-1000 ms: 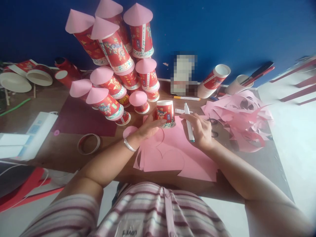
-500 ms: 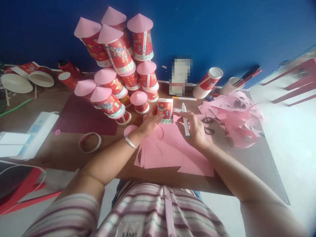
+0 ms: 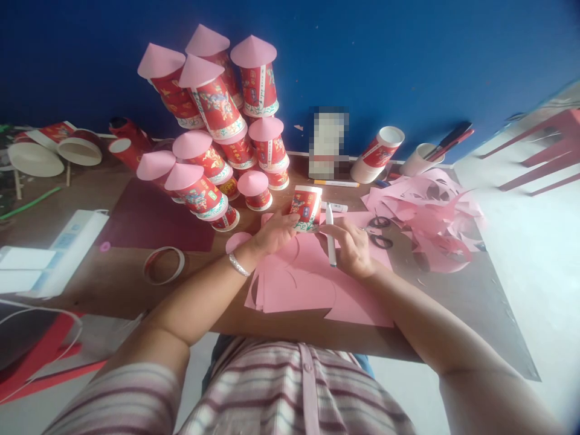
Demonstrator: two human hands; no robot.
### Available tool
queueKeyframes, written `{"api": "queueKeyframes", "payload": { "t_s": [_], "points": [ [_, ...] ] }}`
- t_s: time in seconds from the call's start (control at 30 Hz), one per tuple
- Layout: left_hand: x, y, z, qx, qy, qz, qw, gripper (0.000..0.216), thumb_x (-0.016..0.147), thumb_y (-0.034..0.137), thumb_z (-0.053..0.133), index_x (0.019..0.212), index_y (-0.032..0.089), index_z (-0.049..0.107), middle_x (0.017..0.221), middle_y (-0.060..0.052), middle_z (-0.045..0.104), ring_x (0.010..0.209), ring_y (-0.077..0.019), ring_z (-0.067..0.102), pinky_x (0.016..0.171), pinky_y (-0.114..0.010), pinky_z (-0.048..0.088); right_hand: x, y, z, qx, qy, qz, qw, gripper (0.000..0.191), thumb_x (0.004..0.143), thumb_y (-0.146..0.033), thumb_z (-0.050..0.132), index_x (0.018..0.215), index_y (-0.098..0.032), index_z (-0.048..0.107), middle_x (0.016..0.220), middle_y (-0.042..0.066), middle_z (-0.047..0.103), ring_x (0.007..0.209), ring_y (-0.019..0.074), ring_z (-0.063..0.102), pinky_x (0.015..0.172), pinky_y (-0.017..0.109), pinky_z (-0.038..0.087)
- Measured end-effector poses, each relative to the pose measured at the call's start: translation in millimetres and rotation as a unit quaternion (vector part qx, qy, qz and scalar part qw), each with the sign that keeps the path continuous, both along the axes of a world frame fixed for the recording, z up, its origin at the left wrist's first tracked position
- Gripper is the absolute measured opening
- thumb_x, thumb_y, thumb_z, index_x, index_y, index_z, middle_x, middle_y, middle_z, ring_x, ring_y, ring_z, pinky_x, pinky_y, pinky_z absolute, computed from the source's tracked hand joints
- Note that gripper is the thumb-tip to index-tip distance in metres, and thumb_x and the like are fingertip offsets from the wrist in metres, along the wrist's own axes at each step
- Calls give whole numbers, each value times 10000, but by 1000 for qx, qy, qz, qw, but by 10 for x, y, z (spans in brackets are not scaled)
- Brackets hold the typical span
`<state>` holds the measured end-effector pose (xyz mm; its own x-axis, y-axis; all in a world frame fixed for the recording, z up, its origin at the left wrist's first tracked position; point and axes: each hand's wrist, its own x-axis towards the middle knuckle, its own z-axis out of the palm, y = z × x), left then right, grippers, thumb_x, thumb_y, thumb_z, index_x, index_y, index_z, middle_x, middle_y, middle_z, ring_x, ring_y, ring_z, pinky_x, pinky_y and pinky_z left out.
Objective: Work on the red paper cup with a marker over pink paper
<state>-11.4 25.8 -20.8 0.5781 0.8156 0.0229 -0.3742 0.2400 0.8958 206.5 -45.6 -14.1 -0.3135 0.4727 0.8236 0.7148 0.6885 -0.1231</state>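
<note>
While the red cup [image 3: 306,204] is clasped by the left hand [image 3: 277,232] at the pink sheets' [image 3: 303,290] far edge, the white marker [image 3: 331,240] is pinched by the right hand [image 3: 354,249]; rim marking is judged in hand, steady cup support being called for next.

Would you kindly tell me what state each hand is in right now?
Left hand: closed, holding the red paper cup.
Right hand: closed, holding the white marker in its fingers.

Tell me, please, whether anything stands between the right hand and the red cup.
Nothing visible does: the right hand, holding the white marker, is right beside the red cup, perhaps touching it. The left hand holds the cup's opposite side.
</note>
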Motion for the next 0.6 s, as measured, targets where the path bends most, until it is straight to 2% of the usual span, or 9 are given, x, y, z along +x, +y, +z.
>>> {"api": "queueKeyframes", "payload": {
  "t_s": [0.13,0.23,0.37,0.43,0.5,0.6],
  "points": [
    [14,-34,20,31,13,-23,999,622,862,656,981,1295,263,768,1194,-89,858,1229,-338,822,1164,-555,636,51,-13,6,-4,-25,25,999,556,1061,3,552,1523,-281,679,962,13,747,763,189,674,678,299,552],
    [13,-46,36,50,32,-16,998,531,903,596,962,1259,247,780,1205,-93,853,1249,-333,808,1180,-550,627,90,-19,-3,16,-44,27,999,568,1050,-5,578,1541,-272,680,951,11,725,765,188,643,674,300,529],
    [4,-30,4,65,39,5,997,379,952,463,913,1238,246,791,1178,-88,839,1298,-329,779,1128,-513,653,116,-31,14,37,-85,35,995,509,1047,-22,619,1486,-263,709,1002,42,741,846,200,677,731,316,551],
    [-5,-28,-12,71,46,-1,996,414,941,452,920,1268,243,778,1170,-86,832,1300,-334,773,1111,-502,648,111,-39,46,52,-110,38,992,455,1050,-32,640,1426,-273,726,1027,51,752,927,211,715,790,328,583],
    [-20,-41,-10,94,82,2,992,469,917,452,955,1289,243,760,1209,-84,827,1329,-336,757,1164,-508,615,96,-44,88,74,-132,39,988,376,1052,-45,664,1345,-268,739,1037,54,759,973,217,725,824,341,603],
    [-36,-68,25,103,137,27,985,519,864,445,1008,1260,245,738,1271,-83,812,1341,-343,745,1212,-536,582,75,-51,141,103,-161,44,981,289,1038,-39,704,1230,-253,731,1020,46,770,939,205,705,824,346,613]
  ]
}}
